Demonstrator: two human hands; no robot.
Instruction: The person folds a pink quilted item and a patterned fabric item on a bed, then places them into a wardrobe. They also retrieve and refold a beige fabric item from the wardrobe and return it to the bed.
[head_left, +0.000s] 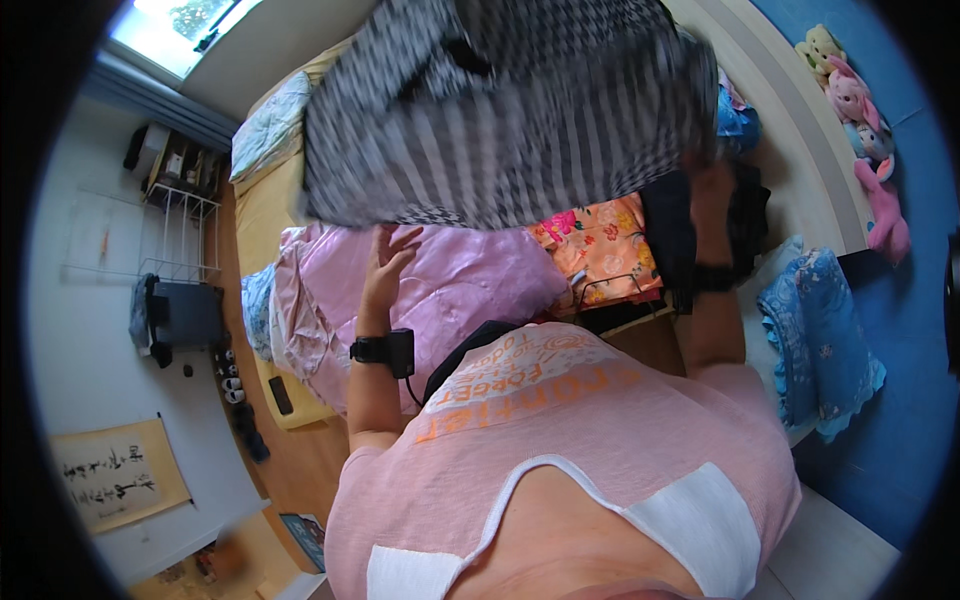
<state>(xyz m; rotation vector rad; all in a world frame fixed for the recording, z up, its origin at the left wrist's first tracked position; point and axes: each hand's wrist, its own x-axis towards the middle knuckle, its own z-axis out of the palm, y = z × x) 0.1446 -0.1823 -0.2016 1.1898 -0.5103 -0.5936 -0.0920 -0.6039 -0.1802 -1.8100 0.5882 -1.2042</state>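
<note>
A large grey and black cloth with stripes and a houndstooth pattern (480, 142), blurred by motion, spreads in the air before me, over the bed. My left hand (391, 259) is under its lower left edge with fingers apart; whether a fingertip touches the cloth is unclear. My right hand (709, 187) is raised at its lower right corner, blurred, so its grip cannot be made out. Below the cloth lie a shiny pink quilt (465, 277) and orange floral fabric (611, 247). Dark cloth (667, 225) hangs or lies beside my right hand.
A yellow-covered bed (259, 210) bears a pale pillow (274, 127) and a phone (280, 395). Folded blue bedding (821, 330) lies at right. Plush toys (851, 97) line the headboard's far side. A wire rack (180, 232) and a dark suitcase (187, 313) stand at left.
</note>
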